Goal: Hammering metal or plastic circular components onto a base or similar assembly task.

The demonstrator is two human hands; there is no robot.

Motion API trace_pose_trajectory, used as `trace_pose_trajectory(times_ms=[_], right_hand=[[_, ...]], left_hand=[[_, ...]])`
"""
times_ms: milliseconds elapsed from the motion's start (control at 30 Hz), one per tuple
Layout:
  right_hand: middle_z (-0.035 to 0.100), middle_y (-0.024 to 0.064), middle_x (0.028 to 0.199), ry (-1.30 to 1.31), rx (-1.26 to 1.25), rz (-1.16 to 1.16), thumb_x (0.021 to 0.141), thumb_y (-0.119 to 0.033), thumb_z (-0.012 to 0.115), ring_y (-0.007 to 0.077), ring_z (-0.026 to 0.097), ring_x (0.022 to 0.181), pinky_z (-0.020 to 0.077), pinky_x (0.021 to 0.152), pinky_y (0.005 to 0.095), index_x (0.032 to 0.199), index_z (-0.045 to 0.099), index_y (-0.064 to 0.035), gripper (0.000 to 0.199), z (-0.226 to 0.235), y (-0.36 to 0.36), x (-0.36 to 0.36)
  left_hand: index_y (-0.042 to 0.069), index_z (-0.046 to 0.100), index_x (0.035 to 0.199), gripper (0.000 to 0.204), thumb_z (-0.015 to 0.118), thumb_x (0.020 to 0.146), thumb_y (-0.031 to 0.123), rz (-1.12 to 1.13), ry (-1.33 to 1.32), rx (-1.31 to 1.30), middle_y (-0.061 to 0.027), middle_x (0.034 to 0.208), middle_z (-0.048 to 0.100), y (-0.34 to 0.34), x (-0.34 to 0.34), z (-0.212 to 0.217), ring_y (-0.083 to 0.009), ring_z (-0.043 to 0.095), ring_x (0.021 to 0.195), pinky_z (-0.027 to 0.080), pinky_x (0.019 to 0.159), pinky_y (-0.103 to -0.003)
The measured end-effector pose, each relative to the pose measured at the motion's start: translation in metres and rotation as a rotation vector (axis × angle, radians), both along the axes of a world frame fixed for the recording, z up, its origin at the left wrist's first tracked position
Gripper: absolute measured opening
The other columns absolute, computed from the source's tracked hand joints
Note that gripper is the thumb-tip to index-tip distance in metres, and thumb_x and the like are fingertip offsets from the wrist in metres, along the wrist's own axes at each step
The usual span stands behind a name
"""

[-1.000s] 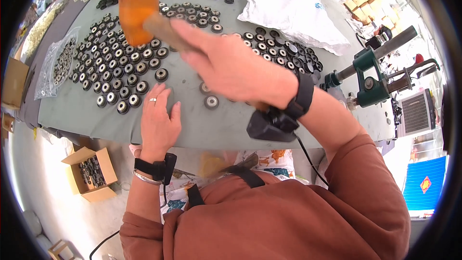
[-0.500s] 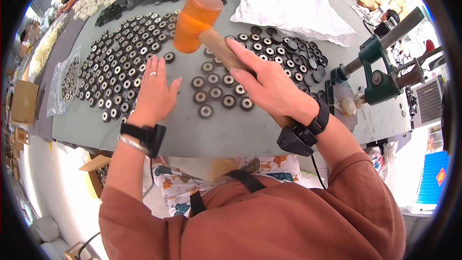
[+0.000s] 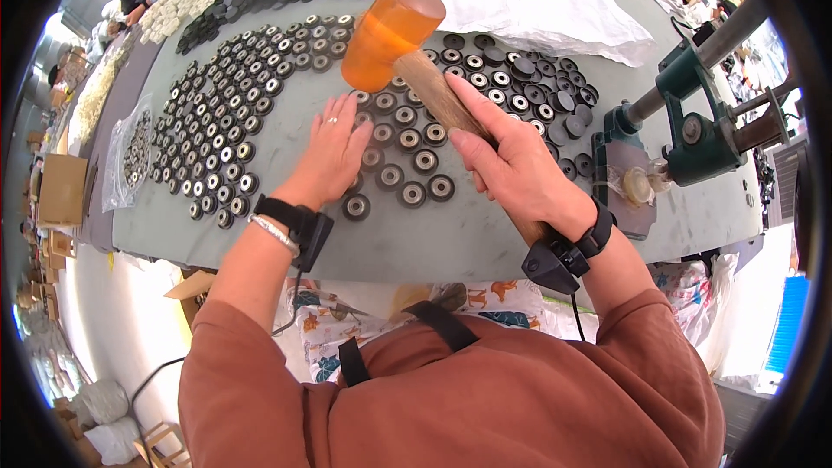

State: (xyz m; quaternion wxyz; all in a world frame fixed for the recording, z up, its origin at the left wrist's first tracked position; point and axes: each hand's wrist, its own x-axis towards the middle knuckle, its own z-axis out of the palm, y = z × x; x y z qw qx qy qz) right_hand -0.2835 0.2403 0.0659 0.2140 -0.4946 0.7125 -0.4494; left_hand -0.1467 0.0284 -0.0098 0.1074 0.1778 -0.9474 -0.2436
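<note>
Head view: right hand (image 3: 511,165) grips one orange mallet (image 3: 392,35); left hand (image 3: 334,152) flat on black discs (image 3: 394,175).

Mallet (image 3: 392,35) in right hand (image 3: 511,165) — raised.

We note round parts (image 3: 414,194) on the table (image 3: 451,243), just right of the left hand (image 3: 334,152) fingers (image 3: 354,140); mallet head (image 3: 392,35) beyond those fingertips; press (image 3: 693,121) far right.
</note>
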Motion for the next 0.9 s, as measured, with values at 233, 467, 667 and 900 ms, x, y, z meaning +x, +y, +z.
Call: trace_pose_trajectory(times_ms=[233, 467, 667, 900], right_hand=[[0.049, -0.0024, 0.069, -0.095, 0.066, 0.076, 0.093, -0.013, 0.048, 0.0039, 0.047, 0.055, 0.0432, 0.050, 0.0206, 0.144, 0.030, -0.0153, 0.054, 0.000, -0.006, 0.020], [0.065, 0.0144, 0.089, 0.120, 0.057, 0.285, 0.092, -0.015, 0.051, 0.0221, 0.059, 0.064, 0.0488, 0.066, 0.0323, 0.142, 0.032, -0.0107, 0.054, 0.002, -0.036, 0.058], [0.064, 0.0192, 0.084, 0.173, 0.001, 0.333, 0.090, -0.016, 0.052, 0.0325, 0.062, 0.067, 0.0490, 0.064, 0.0357, 0.139, 0.035, -0.0070, 0.053, 0.006, -0.074, 0.080], [0.062, 0.0217, 0.076, 0.311, -0.105, 0.298, 0.090, -0.015, 0.051, 0.0383, 0.061, 0.061, 0.0497, 0.061, 0.0384, 0.137, 0.036, -0.0053, 0.051, 0.039, -0.104, 0.106]], left_hand=[[-0.006, 0.032, 0.135, 0.057, 0.053, 0.089, 0.021, 0.154, 0.261, -0.038, -0.0251, 0.139, 0.035, 0.034, 0.047, 0.017, -0.0390, 0.028, 0.133, 0.020, 0.110, -0.042], [-0.007, 0.042, 0.127, 0.052, 0.059, 0.085, 0.018, 0.631, 0.195, -0.335, -0.0268, 0.135, 0.039, 0.002, 0.177, -0.013, -0.0417, 0.034, 0.128, 0.029, 0.106, -0.046], [-0.008, 0.047, 0.123, 0.046, 0.059, 0.086, 0.017, 0.517, 0.142, -0.354, -0.0254, 0.135, 0.040, 0.019, 0.159, -0.024, -0.0405, 0.036, 0.127, 0.031, 0.105, -0.045], [-0.007, 0.043, 0.127, 0.048, 0.057, 0.087, 0.016, 0.532, 0.278, -0.210, -0.0247, 0.135, 0.040, 0.029, 0.153, -0.028, -0.0380, 0.039, 0.125, 0.034, 0.103, -0.041]])
